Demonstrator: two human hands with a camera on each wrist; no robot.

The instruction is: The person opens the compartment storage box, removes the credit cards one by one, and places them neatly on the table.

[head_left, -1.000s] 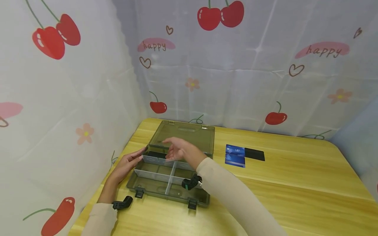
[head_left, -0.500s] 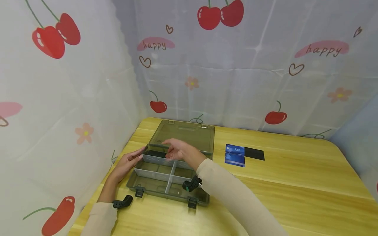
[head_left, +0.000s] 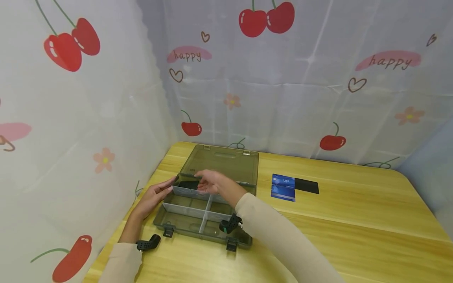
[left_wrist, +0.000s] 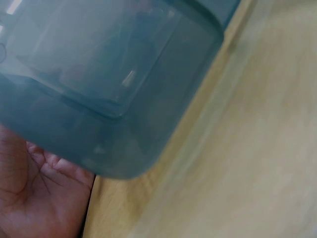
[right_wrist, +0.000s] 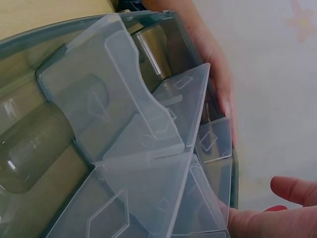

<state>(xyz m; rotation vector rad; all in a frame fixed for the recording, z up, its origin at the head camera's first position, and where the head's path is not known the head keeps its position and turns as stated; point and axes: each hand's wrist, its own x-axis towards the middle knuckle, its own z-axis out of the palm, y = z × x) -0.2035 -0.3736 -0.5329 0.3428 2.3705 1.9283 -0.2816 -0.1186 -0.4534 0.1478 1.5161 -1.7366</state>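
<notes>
A translucent olive-green divider box (head_left: 184, 232) lies on the table in the head view, its lid (head_left: 226, 163) folded back. My left hand (head_left: 152, 198) rests along its left side, fingertips at the back left corner; its palm shows beside the box wall in the left wrist view. My right hand (head_left: 212, 182) reaches over the back compartment, thumb and fingers bent around its middle. A flat black piece (head_left: 187, 184) lies in that compartment, just left of the fingers; whether they grip it is hidden. Clear dividers (right_wrist: 143, 188) stand beside the right hand's thumb (right_wrist: 247, 223) in the right wrist view.
Blue cards (head_left: 283, 186), one printed VIP, lie right of the box with a black card (head_left: 306, 186) touching them. Two black latches (head_left: 231, 245) hang from the box's front edge. A cherry-print curtain (head_left: 269, 106) encloses the table's back and left.
The right hand has moved very slightly downward at the back compartment. The left hand has kept its place on the box. The whole head view has shifted slightly.
</notes>
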